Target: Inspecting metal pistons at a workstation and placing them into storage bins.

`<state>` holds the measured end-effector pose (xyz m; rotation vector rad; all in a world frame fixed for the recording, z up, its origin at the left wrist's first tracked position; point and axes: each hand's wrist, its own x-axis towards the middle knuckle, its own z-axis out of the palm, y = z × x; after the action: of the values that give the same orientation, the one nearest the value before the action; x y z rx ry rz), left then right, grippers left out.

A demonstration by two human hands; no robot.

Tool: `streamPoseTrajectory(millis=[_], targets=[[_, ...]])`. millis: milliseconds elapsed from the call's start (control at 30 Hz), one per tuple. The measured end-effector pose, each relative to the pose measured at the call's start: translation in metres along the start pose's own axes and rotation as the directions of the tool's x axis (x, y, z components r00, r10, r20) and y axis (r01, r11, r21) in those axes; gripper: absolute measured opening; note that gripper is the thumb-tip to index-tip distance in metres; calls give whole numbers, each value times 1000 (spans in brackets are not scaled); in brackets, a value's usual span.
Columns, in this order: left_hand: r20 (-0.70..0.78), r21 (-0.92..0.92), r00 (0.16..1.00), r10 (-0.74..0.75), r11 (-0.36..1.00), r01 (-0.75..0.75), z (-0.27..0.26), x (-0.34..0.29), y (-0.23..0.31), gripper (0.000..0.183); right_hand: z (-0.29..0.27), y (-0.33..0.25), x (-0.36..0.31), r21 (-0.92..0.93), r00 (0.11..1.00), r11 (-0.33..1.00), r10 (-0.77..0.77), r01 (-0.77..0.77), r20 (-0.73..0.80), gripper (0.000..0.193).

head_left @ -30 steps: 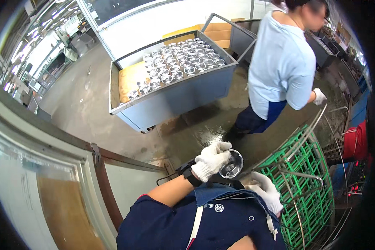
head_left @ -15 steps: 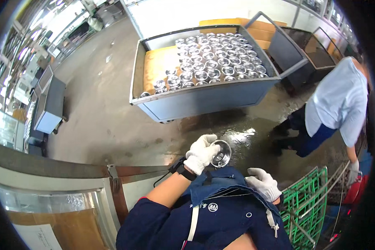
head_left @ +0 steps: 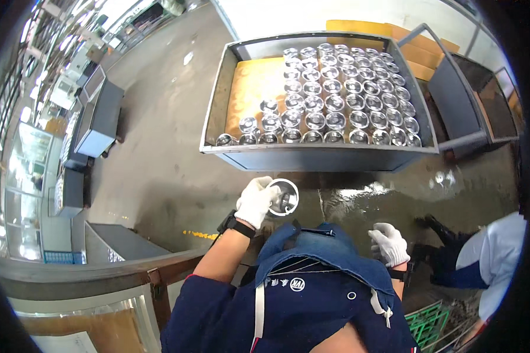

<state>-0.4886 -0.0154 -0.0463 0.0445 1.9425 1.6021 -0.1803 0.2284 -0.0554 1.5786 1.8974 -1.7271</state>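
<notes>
My left hand (head_left: 254, 201), in a white knit glove, is closed on the edge of a shiny round metal part (head_left: 285, 198). The part looks cup-like, with a bright rim and a darker inside, and is tipped so its round face shows. My right hand (head_left: 388, 243), gloved the same way, hangs in front of my right side with nothing seen in it, its fingers loosely apart. Beyond both hands stands a grey-blue cart (head_left: 312, 162). Rows of similar shiny round parts (head_left: 334, 104) fill its middle and right side, while brown sheet (head_left: 254, 88) shows at its left.
At the lower right a person in a light blue shirt (head_left: 500, 253) is close by, near a green wire rack (head_left: 428, 323). Another cart (head_left: 471, 97) stands at the far right. Grey bins (head_left: 103, 115) line the left. The floor is wet (head_left: 362, 193) below the cart.
My view has turned and come nearer the cart, which now looks larger. The left hand still grips the metal part. The person and green rack have shifted toward the lower right of the picture.
</notes>
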Motion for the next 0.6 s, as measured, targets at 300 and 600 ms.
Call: streamPoseTrajectory(millis=[300,600], targets=[[-270,-169,963,3,984,-50,-69,124,53,32,14,-84,85,-152,990,981,129,-118,63,41],[34,582,959,280,775,-247,-136,336,78,40,68,-139,132,-225,995,974,-18,40,101,43]])
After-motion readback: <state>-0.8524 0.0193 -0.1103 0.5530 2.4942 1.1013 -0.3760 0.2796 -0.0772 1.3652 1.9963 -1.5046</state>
